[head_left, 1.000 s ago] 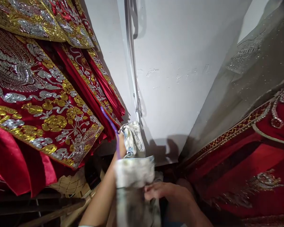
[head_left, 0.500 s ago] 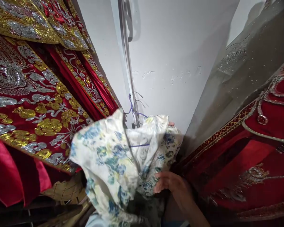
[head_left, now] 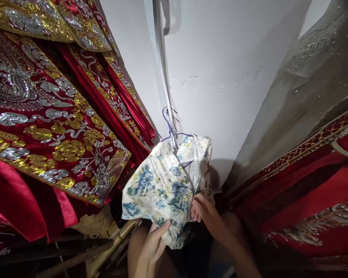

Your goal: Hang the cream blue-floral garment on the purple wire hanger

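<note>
A white floral blouse, printed in blue, green and yellow, hangs on a thin purple wire hanger in front of the white wall. The hanger's hook is up against a narrow metal strip. My left hand is closed on the blouse's lower part, thumb on the front and the other fingers partly behind the cloth. Along the front opening, my right hand has its fingers curled in and pinched on the fabric edge. Part of the hanger's bar shows inside the V-shaped neckline.
Red garments with gold and silver embroidery hang close on the left. Another red beaded garment is at the right, beside a sheer plastic cover. A woven basket and bamboo-like poles stand low at left.
The blouse now hangs lower and flatter, its left shoulder drawn inward. My left hand has come into view at its lower part. My right hand has moved slightly up onto the front edge.
</note>
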Demonstrator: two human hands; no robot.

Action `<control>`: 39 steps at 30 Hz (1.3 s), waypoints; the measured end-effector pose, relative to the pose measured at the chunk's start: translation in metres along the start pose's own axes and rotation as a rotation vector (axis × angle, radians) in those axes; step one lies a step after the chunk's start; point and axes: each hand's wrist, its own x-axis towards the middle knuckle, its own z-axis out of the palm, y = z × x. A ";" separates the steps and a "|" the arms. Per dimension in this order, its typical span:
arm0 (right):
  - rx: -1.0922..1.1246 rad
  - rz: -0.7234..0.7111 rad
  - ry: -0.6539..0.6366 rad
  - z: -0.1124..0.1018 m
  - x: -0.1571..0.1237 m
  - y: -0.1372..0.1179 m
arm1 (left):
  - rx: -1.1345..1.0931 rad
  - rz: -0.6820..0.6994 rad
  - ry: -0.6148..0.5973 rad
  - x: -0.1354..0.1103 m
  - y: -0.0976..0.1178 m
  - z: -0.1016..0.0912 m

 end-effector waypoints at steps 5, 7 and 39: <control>-0.040 -0.006 -0.101 0.019 0.013 0.005 | -0.074 0.047 0.093 -0.007 0.016 0.008; -0.056 0.011 -0.148 0.025 0.016 0.008 | -0.116 0.052 0.117 -0.005 0.020 0.009; 0.063 -0.239 0.114 0.024 0.107 -0.150 | 0.940 0.978 -0.084 0.071 -0.039 0.018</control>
